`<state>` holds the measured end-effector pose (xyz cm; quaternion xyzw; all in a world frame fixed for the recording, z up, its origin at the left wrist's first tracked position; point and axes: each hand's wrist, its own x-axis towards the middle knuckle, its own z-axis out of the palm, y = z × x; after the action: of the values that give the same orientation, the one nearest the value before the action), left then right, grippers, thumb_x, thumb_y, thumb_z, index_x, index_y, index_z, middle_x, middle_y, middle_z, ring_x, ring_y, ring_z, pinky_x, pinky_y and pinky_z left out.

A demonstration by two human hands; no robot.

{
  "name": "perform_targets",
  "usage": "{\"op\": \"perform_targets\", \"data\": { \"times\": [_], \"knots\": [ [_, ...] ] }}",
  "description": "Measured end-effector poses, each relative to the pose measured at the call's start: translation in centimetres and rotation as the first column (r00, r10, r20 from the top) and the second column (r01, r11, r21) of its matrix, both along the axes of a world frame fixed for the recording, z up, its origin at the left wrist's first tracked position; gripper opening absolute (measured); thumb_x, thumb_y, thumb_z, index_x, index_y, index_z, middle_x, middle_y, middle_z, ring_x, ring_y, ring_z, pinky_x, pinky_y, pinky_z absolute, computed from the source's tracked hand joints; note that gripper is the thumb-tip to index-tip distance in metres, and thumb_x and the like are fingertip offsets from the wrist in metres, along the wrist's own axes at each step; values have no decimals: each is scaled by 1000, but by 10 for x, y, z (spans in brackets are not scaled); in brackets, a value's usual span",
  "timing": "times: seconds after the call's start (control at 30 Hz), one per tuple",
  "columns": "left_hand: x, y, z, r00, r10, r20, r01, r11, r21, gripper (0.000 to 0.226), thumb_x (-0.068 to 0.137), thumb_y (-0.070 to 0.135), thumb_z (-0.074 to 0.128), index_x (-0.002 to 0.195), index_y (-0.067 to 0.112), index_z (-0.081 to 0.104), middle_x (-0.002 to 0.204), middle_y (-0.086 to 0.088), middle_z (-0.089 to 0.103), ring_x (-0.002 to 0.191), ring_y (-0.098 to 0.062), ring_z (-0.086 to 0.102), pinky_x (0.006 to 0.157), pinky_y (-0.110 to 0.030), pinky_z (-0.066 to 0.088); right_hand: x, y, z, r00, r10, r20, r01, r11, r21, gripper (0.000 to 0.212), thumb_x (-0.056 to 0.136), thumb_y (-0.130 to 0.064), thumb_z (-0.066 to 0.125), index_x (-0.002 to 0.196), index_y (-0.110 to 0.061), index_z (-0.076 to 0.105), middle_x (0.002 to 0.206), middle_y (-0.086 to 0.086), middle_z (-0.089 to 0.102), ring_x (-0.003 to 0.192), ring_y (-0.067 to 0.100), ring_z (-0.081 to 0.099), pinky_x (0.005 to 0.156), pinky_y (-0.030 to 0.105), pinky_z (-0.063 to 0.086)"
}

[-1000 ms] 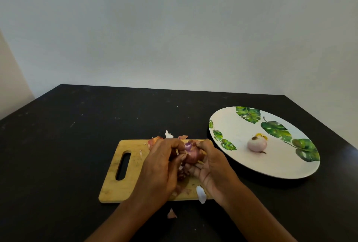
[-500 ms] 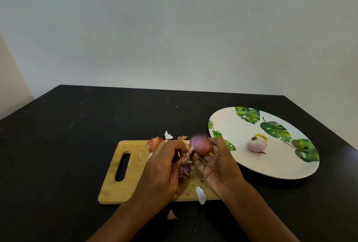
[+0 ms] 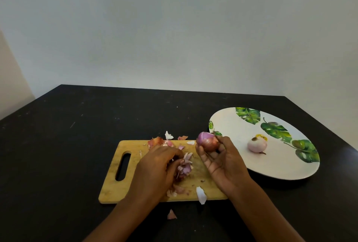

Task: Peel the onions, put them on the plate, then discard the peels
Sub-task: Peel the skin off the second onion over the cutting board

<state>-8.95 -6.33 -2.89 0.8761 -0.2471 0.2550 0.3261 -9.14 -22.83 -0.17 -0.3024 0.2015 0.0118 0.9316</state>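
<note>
My right hand [image 3: 222,161] holds a partly peeled red onion [image 3: 207,142] in its fingertips above the right end of the wooden cutting board [image 3: 116,189]. My left hand [image 3: 157,166] lies on the board with curled fingers over a heap of purple and white peels [image 3: 184,168]. A peeled pale onion [image 3: 257,145] sits on the white leaf-print plate [image 3: 232,121] at the right.
The black table [image 3: 77,125] carries loose peel scraps: several at the board's far edge [image 3: 169,135], one white piece at its near edge [image 3: 201,195], one pink scrap on the table in front [image 3: 171,215]. A pale wall stands behind the table.
My right hand lifted the onion away to the right, toward the plate. My left hand came off the onion and dropped onto the peels on the board.
</note>
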Motion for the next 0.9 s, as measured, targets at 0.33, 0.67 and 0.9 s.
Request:
{"op": "perform_targets", "data": {
  "times": [0.33,0.67,0.9],
  "knots": [
    [1,1,6,999,29,17,-26,987,-158,28,78,31,68,106,28,62,95,17,52,85,4,53,68,-9,38,-6,16,0,985,171,28,-152,928,-340,25,91,-17,61,114,-6,60,106,19,68,91,29,71,67,33,60],
    [1,2,6,984,-53,170,98,958,-268,21,82,25,56,97,20,70,97,9,65,93,-1,57,87,-9,41,-7,18,1,970,238,40,-213,923,-321,20,90,-17,61,106,-5,61,101,21,71,86,29,73,65,34,60],
    [-2,0,7,983,-114,143,150,953,-265,22,82,23,55,96,16,72,90,5,70,90,-1,61,88,-7,42,-7,6,10,987,138,76,-131,987,-94,24,93,-18,56,111,-2,57,90,22,73,77,28,74,62,31,61]
  ]
}}
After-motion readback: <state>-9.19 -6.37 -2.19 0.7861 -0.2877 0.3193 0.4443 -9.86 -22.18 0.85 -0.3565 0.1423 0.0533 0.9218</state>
